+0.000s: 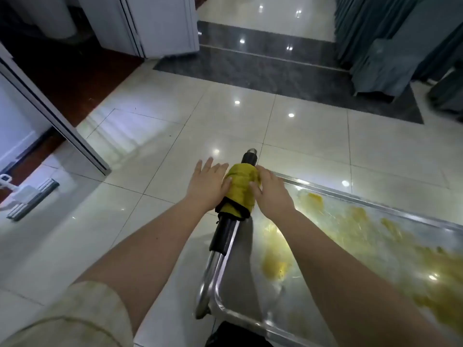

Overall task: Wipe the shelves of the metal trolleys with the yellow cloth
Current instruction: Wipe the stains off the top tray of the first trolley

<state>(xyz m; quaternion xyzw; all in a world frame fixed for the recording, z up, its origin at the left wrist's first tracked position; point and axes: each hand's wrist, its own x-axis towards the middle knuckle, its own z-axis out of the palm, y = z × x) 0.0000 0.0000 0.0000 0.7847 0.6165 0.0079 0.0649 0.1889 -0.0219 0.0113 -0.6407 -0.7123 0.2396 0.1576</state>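
Observation:
A yellow cloth (241, 187) is wrapped around the black-padded handle bar (224, 234) of a metal trolley. The trolley's top shelf (333, 251) fills the lower right and is smeared with yellow streaks. My left hand (208, 182) rests flat against the cloth's left side, fingers spread and pointing away, thumb on the cloth. My right hand (271, 190) presses on the cloth's right side with fingers curled over it. Both forearms reach in from the bottom of the view.
Glossy cream floor tiles (175, 136) surround the trolley. A mop head (32, 199) lies on the floor at the left. White partition panels (62, 116) stand at the left and back. Covered chairs (390, 51) stand at the upper right.

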